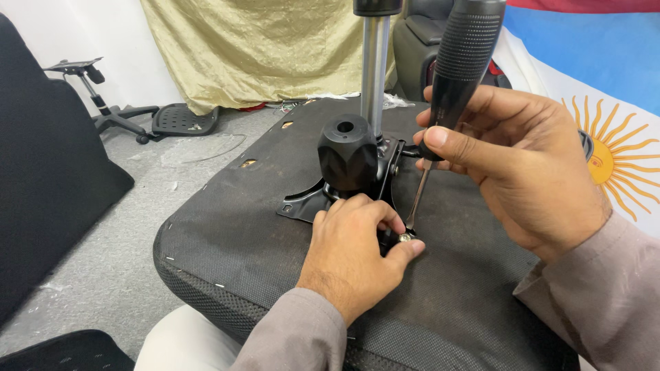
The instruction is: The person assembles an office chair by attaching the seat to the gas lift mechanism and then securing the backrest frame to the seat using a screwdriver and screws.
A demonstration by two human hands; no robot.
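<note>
— On the upturned seat base [227,227], where is the bolt [405,238]?
— Pinched in the left hand [354,257] fingers at the edge of the black mounting plate [302,204]; the right hand [515,165] is wrapped around the screwdriver [457,75], tip on it.
— Room around?
— Bare fabric toward the near rim; knob [347,161] and chrome column [375,69] crowd close behind.

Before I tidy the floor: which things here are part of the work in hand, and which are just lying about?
In use: screwdriver in right hand; bolt held by left hand; mounting plate, knob, seat.
Lying about: chair base, perforated disc, cloth.
</note>
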